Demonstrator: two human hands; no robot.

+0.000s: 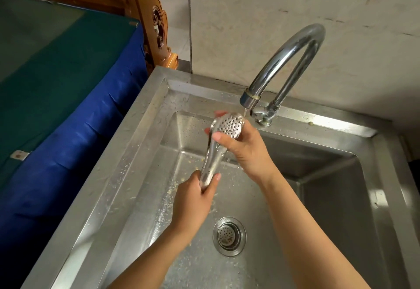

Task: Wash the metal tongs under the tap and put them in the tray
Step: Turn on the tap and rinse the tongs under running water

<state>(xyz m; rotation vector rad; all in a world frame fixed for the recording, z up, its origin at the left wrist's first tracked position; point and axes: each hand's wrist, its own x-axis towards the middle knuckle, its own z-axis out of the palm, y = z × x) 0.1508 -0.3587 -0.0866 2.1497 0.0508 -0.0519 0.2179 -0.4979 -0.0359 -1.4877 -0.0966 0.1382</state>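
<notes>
The metal tongs (217,146) are held over the steel sink (141,143), tilted with the perforated spoon end up toward the tap (286,61). My left hand (195,200) grips the handle end at the bottom. My right hand (243,150) wraps around the perforated head, thumb pressed on its face. A thin stream of water falls from the spout just right of the head. No tray is in view.
The sink's drain strainer (229,236) lies below the hands, with food specks scattered on the basin floor. A blue and green covered surface (68,88) and carved wooden furniture (156,27) stand to the left. A pale wall (295,4) backs the tap.
</notes>
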